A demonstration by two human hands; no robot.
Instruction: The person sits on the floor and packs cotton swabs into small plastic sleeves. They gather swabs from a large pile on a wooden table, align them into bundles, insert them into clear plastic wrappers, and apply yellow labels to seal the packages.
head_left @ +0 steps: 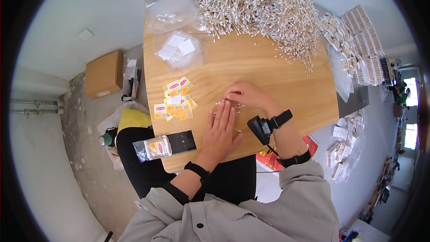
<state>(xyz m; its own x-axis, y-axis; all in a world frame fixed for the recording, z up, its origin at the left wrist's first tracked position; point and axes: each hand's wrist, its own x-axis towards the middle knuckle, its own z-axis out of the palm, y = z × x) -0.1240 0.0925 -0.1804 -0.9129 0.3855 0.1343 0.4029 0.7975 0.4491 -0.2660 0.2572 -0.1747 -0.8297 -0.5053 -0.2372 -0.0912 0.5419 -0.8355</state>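
Note:
My left hand (pixel 218 130) lies nearly flat on the wooden table (pixel 268 69), fingers stretched out over a few loose cotton swabs (pixel 238 104). Just beyond its fingertips, my right hand (pixel 249 93) is closed, with thumb and fingers pinched together above the same swabs. Whatever sits in that pinch is too small to make out. Left of the hands, yellow-and-white printed cards (pixel 181 103) are scattered in a loose heap. A filled clear pack of cotton swabs (pixel 156 147) rests by the table's near left edge, beside a flat black piece (pixel 182 141).
A big heap of cotton swabs (pixel 255 4) covers the far side. Clear plastic bags (pixel 172 11) lie far left, near white cards (pixel 186 47). Many packed swab bundles (pixel 363 40) are stacked beyond the right edge. On the floor at left stands a cardboard box (pixel 104 74).

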